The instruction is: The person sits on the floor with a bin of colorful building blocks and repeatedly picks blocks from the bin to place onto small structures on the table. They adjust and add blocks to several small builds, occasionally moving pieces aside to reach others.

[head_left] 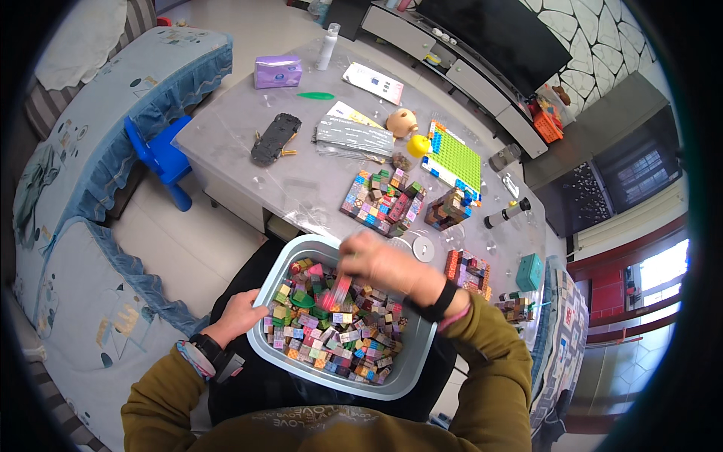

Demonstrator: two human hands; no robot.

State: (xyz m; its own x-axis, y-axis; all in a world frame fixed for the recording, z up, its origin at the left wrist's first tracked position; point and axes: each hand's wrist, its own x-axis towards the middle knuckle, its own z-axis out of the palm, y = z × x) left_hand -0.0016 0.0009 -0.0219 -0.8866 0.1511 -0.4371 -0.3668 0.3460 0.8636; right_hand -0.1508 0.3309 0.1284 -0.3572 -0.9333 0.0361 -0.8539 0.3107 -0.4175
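Observation:
A light blue-grey plastic tub (263,354) rests on my lap, filled with small multicoloured building blocks (320,340). My left hand (238,313) grips the tub's left rim. Over the far side of the tub, my right hand (363,258) is closed, blurred by motion. From its fingers a long pink-red, partly see-through object (337,292) points down at the blocks; its kind is too smeared to tell. A green leaf-shaped piece (302,300) lies among the blocks beside it.
On the grey table (226,139) ahead stand a block-built structure (384,202), a smaller build (449,208), a red-edged build (468,271) and a green baseplate (456,158). Farther back are a black block-like object (276,138), a purple tissue pack (278,72) and a white bottle (327,47). A blue stool (162,154) stands left.

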